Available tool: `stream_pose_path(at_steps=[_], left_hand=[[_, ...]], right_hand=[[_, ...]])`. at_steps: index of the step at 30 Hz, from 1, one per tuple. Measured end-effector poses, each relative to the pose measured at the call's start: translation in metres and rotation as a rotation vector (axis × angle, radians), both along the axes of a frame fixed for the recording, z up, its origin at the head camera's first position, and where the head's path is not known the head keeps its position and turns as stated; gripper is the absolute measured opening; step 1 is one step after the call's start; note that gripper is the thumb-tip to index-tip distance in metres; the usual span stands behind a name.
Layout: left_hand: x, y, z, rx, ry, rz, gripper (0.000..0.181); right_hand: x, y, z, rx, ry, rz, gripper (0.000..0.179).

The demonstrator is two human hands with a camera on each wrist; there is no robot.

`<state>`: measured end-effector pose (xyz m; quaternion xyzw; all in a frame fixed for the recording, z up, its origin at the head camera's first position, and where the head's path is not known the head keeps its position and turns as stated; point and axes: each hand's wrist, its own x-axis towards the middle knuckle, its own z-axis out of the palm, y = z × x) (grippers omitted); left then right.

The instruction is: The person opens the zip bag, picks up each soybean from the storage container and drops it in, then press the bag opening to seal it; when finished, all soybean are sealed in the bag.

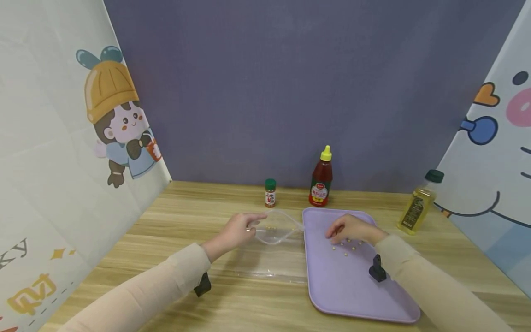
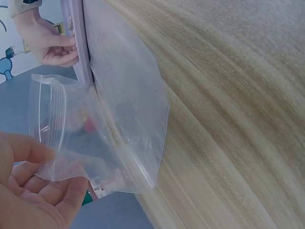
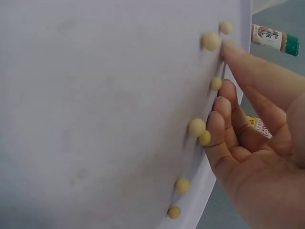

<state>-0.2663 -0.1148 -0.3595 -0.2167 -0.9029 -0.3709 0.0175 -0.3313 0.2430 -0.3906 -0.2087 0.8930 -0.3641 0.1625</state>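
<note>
The left hand (image 1: 237, 232) pinched the clear bag (image 2: 128, 67); the right hand (image 1: 352, 229) hovered by beans (image 3: 197, 127) on the tray (image 1: 344, 283), though whether it gripped any I couldn't tell.

Below the fingers (image 1: 258, 216) lies a pale wood-grain table (image 1: 178, 207), and beyond them a plain grey-purple back wall (image 1: 249, 92) rises. Left of them a white side wall (image 1: 41, 115) carries a cartoon figure (image 1: 128, 122) in a yellow hat (image 1: 109, 90); right of them a second side wall (image 1: 473, 180) shows pink and blue shapes (image 1: 483, 130).
</note>
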Motion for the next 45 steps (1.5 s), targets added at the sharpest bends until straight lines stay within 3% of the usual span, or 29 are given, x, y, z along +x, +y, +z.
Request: stream_pose_path(at_steps=[6, 18, 29, 38, 45], left_hand=[[-0.001, 0.000, 0.000, 0.001, -0.002, 0.006, 0.053], [-0.001, 0.000, -0.003, 0.023, -0.022, 0.004, 0.054], [-0.002, 0.001, -0.004, 0.009, 0.017, -0.002, 0.053], [-0.002, 0.002, -0.002, 0.017, 0.022, -0.002, 0.053], [-0.001, 0.002, 0.000, 0.027, 0.006, 0.004, 0.054]], right_hand=[[0.000, 0.000, -0.001, 0.019, 0.030, 0.000, 0.014], [0.005, 0.000, 0.007, 0.027, 0.062, -0.096, 0.018], [0.010, -0.018, 0.033, -0.187, 0.048, -0.060, 0.037], [0.020, -0.053, 0.053, -0.284, 0.090, 0.009, 0.032], [0.024, -0.091, 0.061, -0.311, 0.132, -0.009, 0.025]])
